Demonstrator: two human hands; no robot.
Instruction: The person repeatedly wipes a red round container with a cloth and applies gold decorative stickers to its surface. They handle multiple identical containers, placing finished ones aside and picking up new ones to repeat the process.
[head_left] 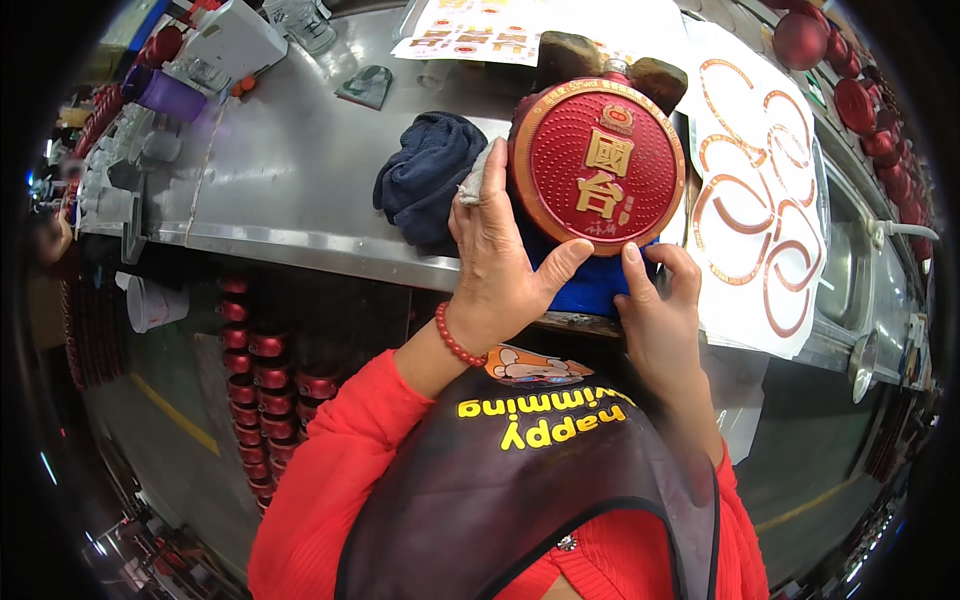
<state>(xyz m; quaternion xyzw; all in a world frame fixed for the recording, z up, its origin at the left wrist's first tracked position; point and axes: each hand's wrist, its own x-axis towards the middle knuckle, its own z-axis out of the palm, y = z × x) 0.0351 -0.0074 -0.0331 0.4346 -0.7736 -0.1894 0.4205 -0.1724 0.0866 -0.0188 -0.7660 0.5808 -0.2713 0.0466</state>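
Note:
A round, flat red bottle (560,170) with a gold-orange rim and raised gold characters lies face up, its neck toward the far side, between two dark blocks (567,58). Blue material shows beneath it. My left hand (500,240) lies along its left rim, the index finger stretched up the edge and the thumb at the bottom edge. Something white, like a cloth or finger wrap (478,178), shows at its fingers. My right hand (660,310) holds the lower right rim between thumb and fingers. A dark blue cloth (428,178) is bunched just left of my left hand.
Sheets with orange-gold ring stickers (745,240) cover the table's right side; another sticker sheet (480,30) lies at the back. A purple container (172,94) stands far left. Stacked red bottles (265,375) stand below the metal table (300,170). A sink (848,270) is at right.

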